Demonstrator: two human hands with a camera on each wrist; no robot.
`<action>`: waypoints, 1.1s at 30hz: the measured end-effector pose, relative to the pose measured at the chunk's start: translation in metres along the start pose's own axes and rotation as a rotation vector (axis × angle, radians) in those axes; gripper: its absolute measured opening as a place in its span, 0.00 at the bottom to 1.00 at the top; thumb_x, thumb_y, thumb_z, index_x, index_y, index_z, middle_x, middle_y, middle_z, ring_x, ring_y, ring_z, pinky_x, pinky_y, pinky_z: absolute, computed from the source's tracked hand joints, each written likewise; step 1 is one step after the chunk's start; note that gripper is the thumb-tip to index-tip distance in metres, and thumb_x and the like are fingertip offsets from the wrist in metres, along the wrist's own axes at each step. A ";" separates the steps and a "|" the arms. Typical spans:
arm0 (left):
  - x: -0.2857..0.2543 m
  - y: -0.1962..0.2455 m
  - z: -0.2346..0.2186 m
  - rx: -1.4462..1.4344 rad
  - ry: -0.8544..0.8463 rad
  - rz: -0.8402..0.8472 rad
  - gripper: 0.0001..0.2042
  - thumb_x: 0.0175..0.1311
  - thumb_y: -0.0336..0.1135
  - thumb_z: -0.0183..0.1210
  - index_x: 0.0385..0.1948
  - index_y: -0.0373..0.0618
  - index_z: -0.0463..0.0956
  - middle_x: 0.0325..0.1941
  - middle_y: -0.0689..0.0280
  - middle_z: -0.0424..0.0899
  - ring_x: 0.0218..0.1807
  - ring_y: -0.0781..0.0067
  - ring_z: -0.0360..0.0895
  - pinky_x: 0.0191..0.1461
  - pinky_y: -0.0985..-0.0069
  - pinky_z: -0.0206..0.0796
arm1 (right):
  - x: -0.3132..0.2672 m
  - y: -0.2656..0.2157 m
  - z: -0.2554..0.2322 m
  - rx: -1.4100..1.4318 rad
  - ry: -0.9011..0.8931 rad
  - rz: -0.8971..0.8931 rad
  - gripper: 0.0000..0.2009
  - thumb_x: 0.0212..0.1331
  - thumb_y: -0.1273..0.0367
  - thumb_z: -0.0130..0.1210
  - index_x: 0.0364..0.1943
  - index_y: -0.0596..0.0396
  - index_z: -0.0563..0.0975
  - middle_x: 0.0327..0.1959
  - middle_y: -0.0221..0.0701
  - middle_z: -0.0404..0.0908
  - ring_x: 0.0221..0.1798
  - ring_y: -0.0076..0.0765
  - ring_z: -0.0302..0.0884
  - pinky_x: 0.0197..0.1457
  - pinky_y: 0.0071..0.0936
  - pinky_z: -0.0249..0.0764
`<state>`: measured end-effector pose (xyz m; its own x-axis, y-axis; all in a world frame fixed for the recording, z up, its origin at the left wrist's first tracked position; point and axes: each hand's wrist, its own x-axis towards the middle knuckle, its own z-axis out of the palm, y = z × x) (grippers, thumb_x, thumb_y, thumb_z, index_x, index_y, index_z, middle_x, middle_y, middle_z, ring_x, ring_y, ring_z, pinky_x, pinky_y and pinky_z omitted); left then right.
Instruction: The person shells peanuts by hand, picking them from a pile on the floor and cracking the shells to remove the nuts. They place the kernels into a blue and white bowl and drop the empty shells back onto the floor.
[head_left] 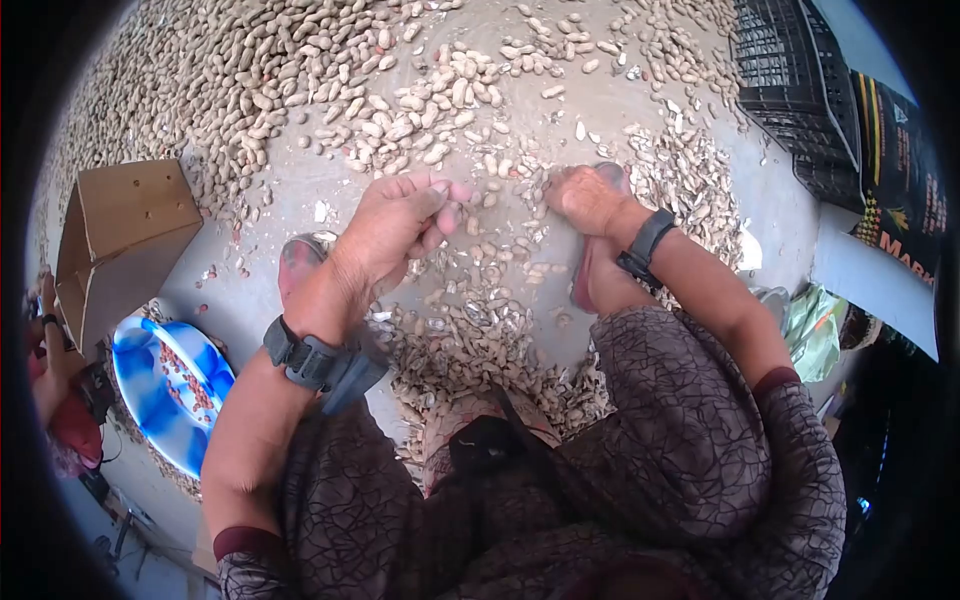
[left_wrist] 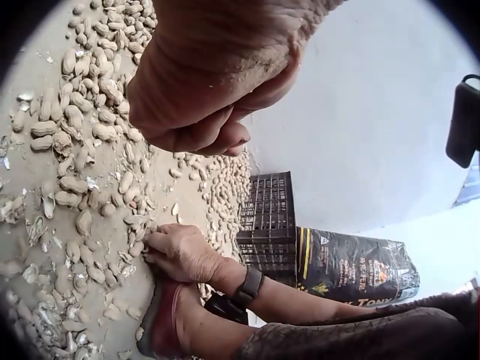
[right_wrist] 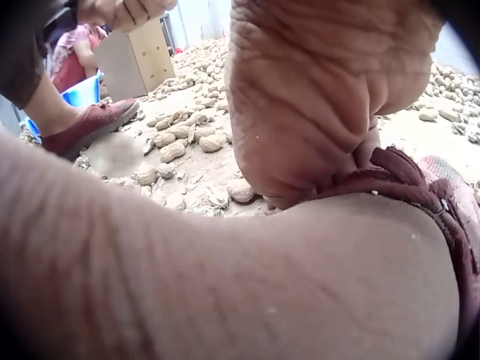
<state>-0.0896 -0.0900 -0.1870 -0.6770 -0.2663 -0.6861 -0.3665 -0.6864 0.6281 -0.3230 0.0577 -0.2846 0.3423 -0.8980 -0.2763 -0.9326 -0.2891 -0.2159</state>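
Note:
My left hand (head_left: 395,225) is raised over the peanuts (head_left: 455,90) scattered on the floor. Its fingers curl inward with the thumb against them, and any small thing between the tips is hidden. Fingers down, my right hand (head_left: 585,200) is low among peanuts beside the right shoe (head_left: 583,275). In the left wrist view the right hand (left_wrist: 184,251) reaches to the floor at the shoe's toe; I cannot tell whether its fingertips hold a peanut. Broken peanut shells (head_left: 480,325) lie heaped between the feet.
A cardboard box (head_left: 135,215) and a blue-and-white basin (head_left: 130,385) with red kernels (head_left: 185,375) stand at left, near another person (head_left: 65,400). Black crates (head_left: 800,110) and a printed black sack (head_left: 900,190) stand at right, with a green plastic bag (head_left: 812,330) nearer.

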 end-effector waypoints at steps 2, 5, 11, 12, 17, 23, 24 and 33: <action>-0.005 -0.001 -0.001 -0.022 0.022 0.005 0.09 0.62 0.31 0.45 0.36 0.38 0.73 0.17 0.73 0.71 0.13 0.89 0.57 0.15 0.91 0.45 | 0.000 0.001 -0.003 0.088 0.044 0.082 0.02 0.39 0.73 0.50 0.19 0.57 0.73 0.21 0.37 0.75 0.30 0.41 0.75 0.34 0.30 0.72; -0.023 0.013 0.015 -0.063 -0.146 0.042 0.13 0.62 0.28 0.42 0.45 0.36 0.69 0.18 0.72 0.71 0.15 0.89 0.58 0.16 0.92 0.46 | 0.008 -0.006 -0.029 0.420 0.042 0.279 0.03 0.44 0.72 0.51 0.22 0.57 0.73 0.22 0.37 0.76 0.27 0.38 0.75 0.32 0.27 0.72; -0.012 0.016 0.017 0.116 -0.052 0.149 0.12 0.61 0.31 0.45 0.46 0.40 0.70 0.18 0.72 0.71 0.15 0.89 0.59 0.17 0.91 0.48 | 0.025 -0.025 -0.083 1.552 -0.001 0.434 0.09 0.53 0.69 0.50 0.36 0.58 0.73 0.26 0.32 0.77 0.27 0.26 0.75 0.32 0.21 0.73; -0.009 0.012 0.015 0.114 -0.048 0.155 0.12 0.61 0.31 0.45 0.46 0.40 0.70 0.18 0.72 0.71 0.15 0.89 0.59 0.17 0.91 0.48 | 0.027 -0.028 -0.092 1.638 -0.012 0.368 0.11 0.54 0.68 0.50 0.39 0.59 0.72 0.28 0.32 0.77 0.29 0.24 0.76 0.32 0.20 0.74; -0.014 0.004 0.017 0.064 0.022 0.169 0.12 0.60 0.32 0.50 0.45 0.42 0.71 0.19 0.73 0.72 0.15 0.89 0.61 0.18 0.91 0.50 | 0.032 -0.052 -0.124 1.687 0.093 0.302 0.11 0.54 0.68 0.50 0.38 0.62 0.72 0.30 0.33 0.77 0.31 0.24 0.76 0.34 0.19 0.74; -0.023 0.012 0.025 -0.078 0.007 0.213 0.11 0.59 0.36 0.53 0.40 0.41 0.74 0.21 0.72 0.74 0.19 0.89 0.65 0.20 0.91 0.55 | 0.033 -0.064 -0.144 1.432 0.293 0.303 0.10 0.52 0.69 0.53 0.37 0.58 0.76 0.30 0.26 0.77 0.30 0.18 0.72 0.33 0.14 0.69; -0.024 0.011 0.026 -0.077 0.007 0.214 0.11 0.59 0.36 0.53 0.40 0.41 0.74 0.21 0.72 0.74 0.19 0.89 0.65 0.20 0.91 0.55 | 0.033 -0.065 -0.145 1.335 0.343 0.291 0.09 0.52 0.70 0.54 0.37 0.56 0.77 0.29 0.24 0.76 0.30 0.16 0.70 0.32 0.13 0.67; -0.026 0.012 0.026 -0.135 0.006 0.265 0.08 0.58 0.33 0.54 0.36 0.41 0.74 0.24 0.68 0.77 0.19 0.88 0.65 0.19 0.91 0.52 | 0.033 -0.072 -0.145 1.522 0.333 0.390 0.09 0.52 0.69 0.55 0.36 0.58 0.76 0.25 0.23 0.75 0.27 0.11 0.67 0.27 0.11 0.65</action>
<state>-0.0929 -0.0731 -0.1519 -0.7340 -0.4522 -0.5067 -0.0885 -0.6761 0.7315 -0.2607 0.0009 -0.1421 -0.1065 -0.9220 -0.3722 0.0922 0.3635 -0.9270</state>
